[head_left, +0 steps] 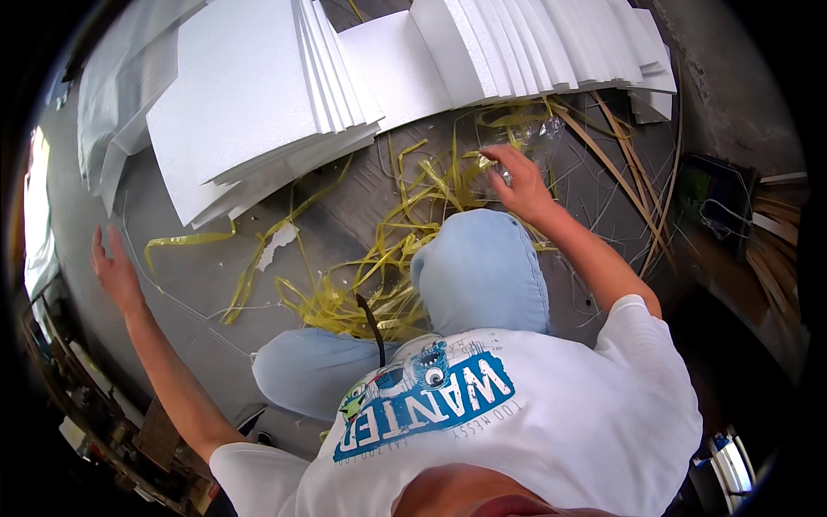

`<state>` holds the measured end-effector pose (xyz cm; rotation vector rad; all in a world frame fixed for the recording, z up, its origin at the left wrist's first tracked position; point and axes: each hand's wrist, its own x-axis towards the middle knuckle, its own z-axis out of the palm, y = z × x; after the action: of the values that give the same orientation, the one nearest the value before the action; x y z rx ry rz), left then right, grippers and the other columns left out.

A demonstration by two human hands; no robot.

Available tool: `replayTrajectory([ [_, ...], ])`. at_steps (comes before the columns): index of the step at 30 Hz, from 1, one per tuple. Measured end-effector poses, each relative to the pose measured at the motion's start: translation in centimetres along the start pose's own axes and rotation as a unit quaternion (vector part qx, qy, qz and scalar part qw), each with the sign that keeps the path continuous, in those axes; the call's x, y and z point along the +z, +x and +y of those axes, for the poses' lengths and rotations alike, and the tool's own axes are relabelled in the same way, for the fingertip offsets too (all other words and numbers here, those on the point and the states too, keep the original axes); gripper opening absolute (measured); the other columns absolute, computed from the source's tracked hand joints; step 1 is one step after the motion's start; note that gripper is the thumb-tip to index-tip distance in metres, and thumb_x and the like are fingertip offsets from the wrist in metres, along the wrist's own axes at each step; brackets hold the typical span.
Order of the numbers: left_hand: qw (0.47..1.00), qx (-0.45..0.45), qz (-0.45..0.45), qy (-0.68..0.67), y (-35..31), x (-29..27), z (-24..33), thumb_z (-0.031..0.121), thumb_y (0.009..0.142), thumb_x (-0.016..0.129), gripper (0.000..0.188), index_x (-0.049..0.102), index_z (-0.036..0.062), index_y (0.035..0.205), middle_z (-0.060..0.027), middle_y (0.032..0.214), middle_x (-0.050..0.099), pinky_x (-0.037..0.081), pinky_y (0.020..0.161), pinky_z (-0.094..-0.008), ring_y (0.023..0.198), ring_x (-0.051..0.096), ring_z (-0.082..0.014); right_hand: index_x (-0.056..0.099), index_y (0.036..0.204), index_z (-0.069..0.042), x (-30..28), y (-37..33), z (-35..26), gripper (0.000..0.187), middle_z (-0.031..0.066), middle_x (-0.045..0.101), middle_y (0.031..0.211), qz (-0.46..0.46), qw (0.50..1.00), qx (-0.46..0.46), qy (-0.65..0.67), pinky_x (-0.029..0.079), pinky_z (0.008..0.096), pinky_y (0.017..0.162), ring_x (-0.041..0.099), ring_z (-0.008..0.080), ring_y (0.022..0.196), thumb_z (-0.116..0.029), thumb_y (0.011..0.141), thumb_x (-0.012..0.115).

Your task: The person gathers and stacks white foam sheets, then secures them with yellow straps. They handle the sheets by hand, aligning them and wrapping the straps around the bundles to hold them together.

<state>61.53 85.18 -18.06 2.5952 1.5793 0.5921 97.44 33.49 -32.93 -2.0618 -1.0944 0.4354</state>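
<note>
My left hand [114,269] is stretched out to the far left over the grey floor, fingers extended and holding nothing. It is nearest a loose yellow strap [185,239] and the stacked white foam sheets [250,95]. In front of my raised knee, my right hand [519,185] has its fingers curled over a tangle of yellow plastic straps [444,177]. Something shiny shows at its fingertips, too small to tell whether it is strap or clear film. More yellow straps [345,310] lie heaped between my legs.
Another row of white foam sheets [517,47] leans at the back right. Long thin wooden strips [624,164] and thin white cords lie right of my hand. A torn white scrap [277,245] is on the floor. Clear wrapped sheets [129,95] stand at far left.
</note>
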Motion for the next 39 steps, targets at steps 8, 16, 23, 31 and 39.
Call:
replayTrajectory([
  [8,0.957,0.274,-0.094,-0.029,-1.3,6.3,25.1,0.043,0.087,0.064,0.054,0.053,0.0164,0.133,-0.019,0.142,0.042,0.033,0.107,-0.0461,0.131,0.038,-0.039,0.044,0.123,0.014,10.6,18.2,3.7,0.052,0.0295,0.053,0.117,-0.112,0.949,0.208,-0.21,0.049,0.046,0.088,0.058,0.0373,0.102,-0.011,0.079,0.058],
  [16,0.97,0.196,-0.137,-0.043,-3.0,9.0,24.5,0.04,0.089,0.061,0.055,0.047,0.0179,0.138,-0.0219,0.147,0.034,0.026,0.111,-0.0478,0.136,0.027,-0.0443,0.06,0.107,0.013,11.2,21.3,5.6,0.042,0.0295,0.056,0.111,-0.091,0.942,0.275,-0.168,0.055,0.0417,0.072,0.061,0.0355,0.098,-0.02,0.081,0.059],
  [23,0.972,0.18,-0.145,-0.04,-3.2,8.9,24.3,0.035,0.09,0.059,0.054,0.047,0.0153,0.138,-0.023,0.147,0.034,0.025,0.112,-0.0478,0.136,0.028,-0.0437,0.046,0.126,0.011,10.6,19.9,6.7,0.055,0.0315,0.049,0.121,-0.132,0.924,0.234,-0.272,0.056,0.0423,0.074,0.062,0.0364,0.097,-0.02,0.082,0.059],
  [31,0.957,0.276,-0.084,0.03,-3.5,10.1,23.5,0.024,0.097,0.044,0.048,0.04,0.0078,0.142,-0.0248,0.146,0.034,0.018,0.114,-0.0466,0.137,0.029,-0.0394,0.041,0.128,0.009,8.0,20.0,5.8,0.07,0.0282,0.054,0.12,-0.059,0.95,0.304,0.031,0.05,0.0433,0.088,0.061,0.0399,0.101,-0.036,0.079,0.065],
  [39,0.966,0.236,-0.102,0.02,-4.2,9.3,23.8,0.029,0.093,0.053,0.05,0.044,0.011,0.139,-0.0273,0.144,0.035,0.022,0.113,-0.0488,0.133,0.032,-0.046,0.042,0.12,0.011,5.1,20.1,-0.9,0.059,0.029,0.058,0.107,-0.13,0.966,0.213,0.063,0.05,0.049,0.084,0.062,0.0432,0.094,-0.032,0.083,0.056],
])
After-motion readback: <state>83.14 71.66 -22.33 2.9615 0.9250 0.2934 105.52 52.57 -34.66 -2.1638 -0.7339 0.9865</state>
